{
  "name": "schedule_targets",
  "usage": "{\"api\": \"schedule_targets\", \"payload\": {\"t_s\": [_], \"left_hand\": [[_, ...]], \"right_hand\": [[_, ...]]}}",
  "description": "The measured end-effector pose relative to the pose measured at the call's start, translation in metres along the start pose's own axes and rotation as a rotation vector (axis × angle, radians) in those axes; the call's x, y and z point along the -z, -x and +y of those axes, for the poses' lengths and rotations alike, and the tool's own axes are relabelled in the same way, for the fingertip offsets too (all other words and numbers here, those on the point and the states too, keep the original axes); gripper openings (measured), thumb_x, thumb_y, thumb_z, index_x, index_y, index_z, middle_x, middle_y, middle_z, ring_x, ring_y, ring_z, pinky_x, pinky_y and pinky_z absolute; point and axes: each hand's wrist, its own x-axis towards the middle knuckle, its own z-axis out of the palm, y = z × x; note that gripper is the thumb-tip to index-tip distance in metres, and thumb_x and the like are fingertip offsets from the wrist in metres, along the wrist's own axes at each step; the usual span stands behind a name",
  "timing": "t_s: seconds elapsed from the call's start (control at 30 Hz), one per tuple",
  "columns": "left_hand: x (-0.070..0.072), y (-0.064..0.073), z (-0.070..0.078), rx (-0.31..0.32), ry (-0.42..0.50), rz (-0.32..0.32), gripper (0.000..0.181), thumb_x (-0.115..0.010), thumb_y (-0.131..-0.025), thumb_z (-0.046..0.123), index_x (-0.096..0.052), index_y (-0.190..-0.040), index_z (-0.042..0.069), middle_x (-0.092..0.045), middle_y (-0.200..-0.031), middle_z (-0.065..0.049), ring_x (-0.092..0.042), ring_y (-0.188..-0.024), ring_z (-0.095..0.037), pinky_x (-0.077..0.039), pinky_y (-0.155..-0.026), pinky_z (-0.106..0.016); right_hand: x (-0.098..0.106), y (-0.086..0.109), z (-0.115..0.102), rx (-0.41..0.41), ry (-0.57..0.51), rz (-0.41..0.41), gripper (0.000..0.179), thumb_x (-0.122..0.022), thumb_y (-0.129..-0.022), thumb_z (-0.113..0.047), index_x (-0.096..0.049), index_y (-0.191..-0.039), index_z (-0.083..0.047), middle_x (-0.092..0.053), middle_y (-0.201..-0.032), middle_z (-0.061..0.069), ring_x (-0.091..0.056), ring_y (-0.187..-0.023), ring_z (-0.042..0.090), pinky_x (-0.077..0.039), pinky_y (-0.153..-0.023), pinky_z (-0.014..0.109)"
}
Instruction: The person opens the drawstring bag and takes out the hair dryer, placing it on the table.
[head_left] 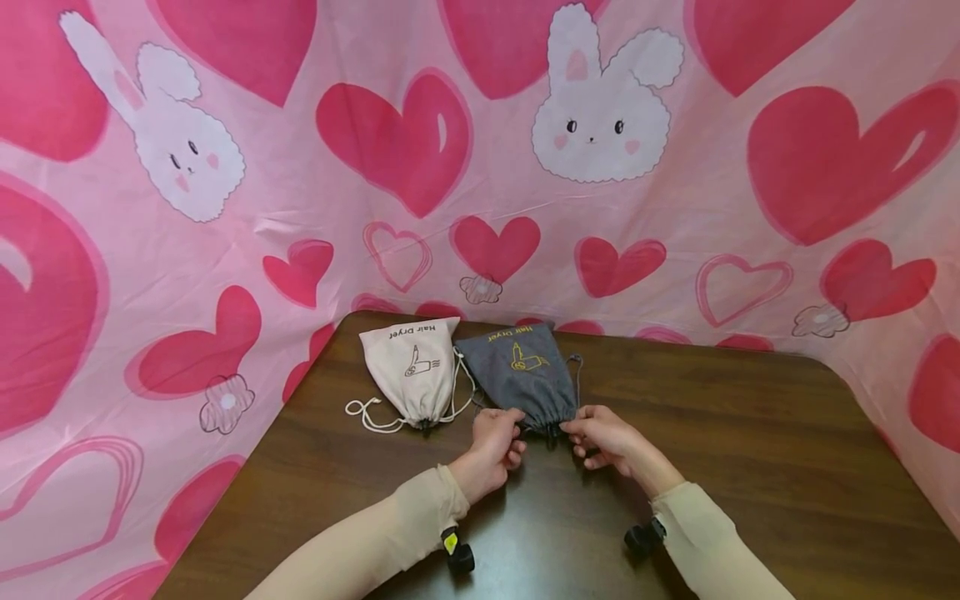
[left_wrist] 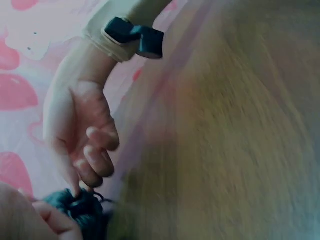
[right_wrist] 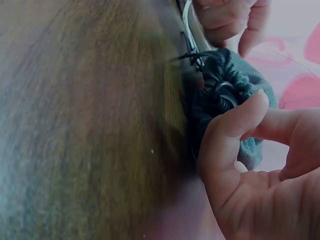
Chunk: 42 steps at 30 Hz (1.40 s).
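Left hand (head_left: 495,448) and right hand (head_left: 611,442) were apart, each pinching one side of the cinched neck (head_left: 546,417) of the gray pouch (head_left: 517,383) on the desk (head_left: 750,425). Fabric looked soft, floppy, probably light, not slippery; neck seemed the best hold. White pouch (head_left: 408,387) lay just left.

The head camera looks from above, forward and down, across the wooden table (head_left: 750,417) to the heart-print cloth (head_left: 675,204). The left wrist camera (head_left: 461,558) looks closely, turned sideways, toward the right hand (left_wrist: 82,125); the right wrist camera (head_left: 641,538), also close, toward the left hand (right_wrist: 230,17). All three share the gray drawstring bag (head_left: 525,385).
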Motion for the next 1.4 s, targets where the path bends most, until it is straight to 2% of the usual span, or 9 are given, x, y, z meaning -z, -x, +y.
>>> {"api": "schedule_targets", "payload": {"t_s": [0.1, 0.3, 0.53, 0.67, 0.77, 0.83, 1.0, 1.13, 1.4], "left_hand": [[-0.005, 0.005, 0.002, -0.056, 0.049, 0.054, 0.027, -0.061, -0.09, 0.0, -0.04, -0.103, 0.009, -0.041, -0.068, -0.001, -0.04, -0.046, -0.008, -0.027, -0.04, -0.015], [-0.008, 0.011, -0.004, -0.014, 0.032, 0.04, 0.024, -0.061, -0.09, 0.0, -0.041, -0.101, 0.008, -0.041, -0.067, 0.0, -0.04, -0.046, -0.007, -0.026, -0.042, -0.016], [-0.013, 0.021, -0.012, -0.045, 0.001, 0.049, 0.05, -0.066, -0.084, -0.001, -0.037, -0.123, 0.006, -0.043, -0.066, -0.001, -0.04, -0.045, -0.01, -0.028, -0.04, -0.017], [-0.015, 0.023, -0.013, -0.016, 0.01, 0.011, 0.036, -0.064, -0.088, 0.0, -0.04, -0.113, 0.007, -0.042, -0.067, -0.001, -0.039, -0.047, -0.01, -0.027, -0.041, -0.017], [-0.014, 0.021, -0.012, 0.027, 0.009, -0.012, 0.017, -0.059, -0.094, 0.004, -0.044, -0.099, 0.009, -0.042, -0.067, 0.001, -0.04, -0.048, -0.009, -0.026, -0.042, -0.016], [-0.013, 0.02, -0.012, 0.066, -0.002, -0.023, 0.012, -0.057, -0.097, 0.009, -0.046, -0.092, 0.008, -0.042, -0.066, 0.003, -0.041, -0.048, -0.008, -0.027, -0.042, -0.015], [-0.013, 0.018, -0.01, 0.116, -0.016, -0.039, 0.02, -0.058, -0.103, 0.019, -0.051, -0.09, 0.006, -0.044, -0.066, 0.004, -0.044, -0.048, -0.007, -0.03, -0.043, -0.014], [-0.014, 0.016, -0.009, 0.115, -0.013, -0.046, 0.02, -0.055, -0.106, 0.018, -0.049, -0.091, 0.006, -0.044, -0.067, 0.004, -0.043, -0.05, -0.008, -0.03, -0.044, -0.014], [-0.014, 0.01, -0.007, 0.102, 0.01, -0.023, 0.015, -0.049, -0.106, 0.01, -0.046, -0.092, 0.007, -0.042, -0.068, 0.004, -0.043, -0.05, -0.009, -0.028, -0.043, -0.013]], "right_hand": [[0.0, 0.0, -0.001, 0.009, -0.002, 0.003, 0.018, -0.064, -0.102, -0.011, -0.048, -0.096, -0.004, -0.051, -0.074, 0.003, -0.051, -0.059, 0.011, -0.049, -0.048, 0.021], [0.0, -0.003, 0.002, 0.005, -0.02, 0.011, 0.022, -0.063, -0.104, -0.014, -0.049, -0.089, -0.007, -0.051, -0.072, 0.002, -0.051, -0.058, 0.011, -0.049, -0.047, 0.022], [-0.001, -0.002, 0.001, -0.01, -0.009, 0.001, 0.023, -0.059, -0.106, -0.015, -0.05, -0.087, -0.007, -0.051, -0.073, 0.002, -0.051, -0.058, 0.011, -0.049, -0.047, 0.023], [0.0, -0.002, 0.002, -0.012, -0.015, -0.01, 0.021, -0.058, -0.106, -0.014, -0.05, -0.088, -0.008, -0.051, -0.073, 0.002, -0.05, -0.059, 0.012, -0.048, -0.048, 0.023], [0.001, -0.003, 0.003, -0.009, -0.028, -0.021, 0.018, -0.055, -0.105, -0.013, -0.05, -0.088, -0.008, -0.05, -0.073, 0.001, -0.05, -0.061, 0.012, -0.048, -0.049, 0.023], [0.002, -0.003, 0.003, -0.009, -0.044, -0.019, 0.016, -0.053, -0.102, -0.012, -0.051, -0.086, -0.009, -0.05, -0.072, 0.001, -0.05, -0.061, 0.012, -0.048, -0.049, 0.023], [0.004, -0.002, 0.002, -0.024, -0.069, 0.004, 0.021, -0.052, -0.103, -0.018, -0.052, -0.084, -0.009, -0.051, -0.071, 0.0, -0.051, -0.061, 0.013, -0.048, -0.05, 0.025], [0.005, -0.001, 0.002, -0.018, -0.064, -0.012, 0.021, -0.052, -0.108, -0.02, -0.052, -0.091, -0.007, -0.051, -0.073, 0.0, -0.051, -0.062, 0.013, -0.048, -0.051, 0.024], [0.006, 0.0, 0.003, 0.006, -0.08, -0.023, 0.014, -0.054, -0.108, -0.018, -0.051, -0.102, -0.006, -0.049, -0.075, 0.0, -0.049, -0.062, 0.013, -0.047, -0.051, 0.024]]}}
